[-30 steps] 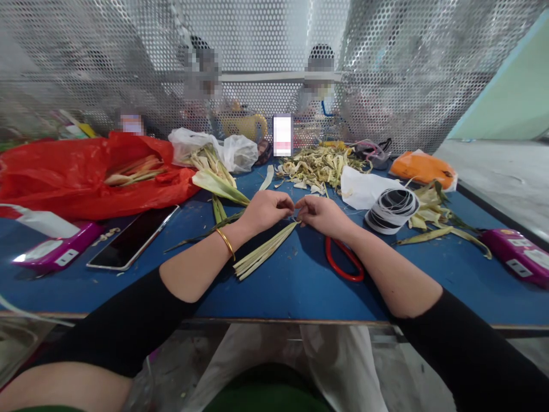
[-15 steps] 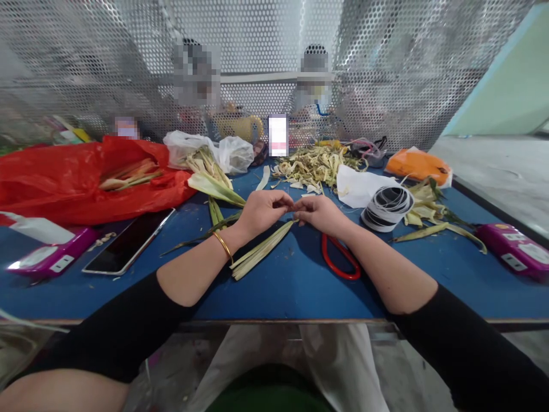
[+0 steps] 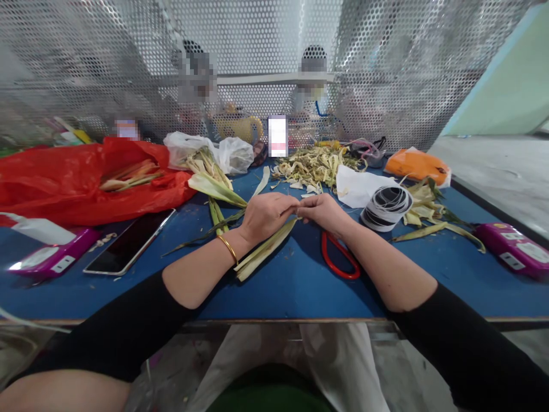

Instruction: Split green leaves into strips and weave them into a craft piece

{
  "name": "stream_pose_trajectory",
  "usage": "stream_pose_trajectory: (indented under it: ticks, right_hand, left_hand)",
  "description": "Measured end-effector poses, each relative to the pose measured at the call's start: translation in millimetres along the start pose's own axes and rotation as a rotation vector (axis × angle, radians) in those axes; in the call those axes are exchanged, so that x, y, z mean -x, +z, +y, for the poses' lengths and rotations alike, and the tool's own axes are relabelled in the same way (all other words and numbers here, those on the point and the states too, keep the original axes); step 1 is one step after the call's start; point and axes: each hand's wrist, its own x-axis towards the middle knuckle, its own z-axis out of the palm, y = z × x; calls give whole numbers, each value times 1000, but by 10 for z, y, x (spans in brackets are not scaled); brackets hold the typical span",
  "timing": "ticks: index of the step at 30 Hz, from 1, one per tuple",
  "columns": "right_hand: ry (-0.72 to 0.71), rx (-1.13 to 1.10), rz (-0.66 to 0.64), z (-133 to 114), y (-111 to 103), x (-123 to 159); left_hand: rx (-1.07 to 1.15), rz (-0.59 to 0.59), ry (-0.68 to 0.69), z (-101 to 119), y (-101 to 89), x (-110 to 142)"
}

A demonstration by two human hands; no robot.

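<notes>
A bundle of pale dried husk strips [image 3: 266, 252] slants over the blue table, its narrow end between my hands. My left hand [image 3: 268, 216], with a gold bangle [image 3: 227, 249] at the wrist, is closed over the upper part of the bundle. My right hand [image 3: 321, 212] pinches at the narrow tip, its fingertips against those of the left. Fine thread may be at the fingertips, but it is too small to make out. Under the right wrist lies a red loop handle [image 3: 339, 260], probably of scissors; the rest is hidden.
A spool of white cord [image 3: 386, 209] and white paper [image 3: 358, 187] lie to the right. Husk scraps [image 3: 317, 163] are heaped behind. On the left are a red plastic bag [image 3: 55, 177], a phone [image 3: 131, 243] and a purple power strip [image 3: 55, 254]; another power strip [image 3: 512, 247] is at right.
My left hand has turned over and closed further down across the bundle, moving slightly right. My right hand stays pinched at the tip. The view has shifted slightly.
</notes>
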Motion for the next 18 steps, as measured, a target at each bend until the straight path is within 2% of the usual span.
stream_pose_trajectory:
  ticks: [3, 11, 18]
  right_hand:
    - [-3, -56, -1, 16, 0, -10]
    - [25, -103, 58, 27, 2, -24]
    - [35, -138, 71, 42, -4, -28]
  left_hand:
    - [35, 34, -36, 15, -4, 0]
    - [300, 103, -289, 20, 20, -12]
    - [407, 143, -334, 0, 48, -11]
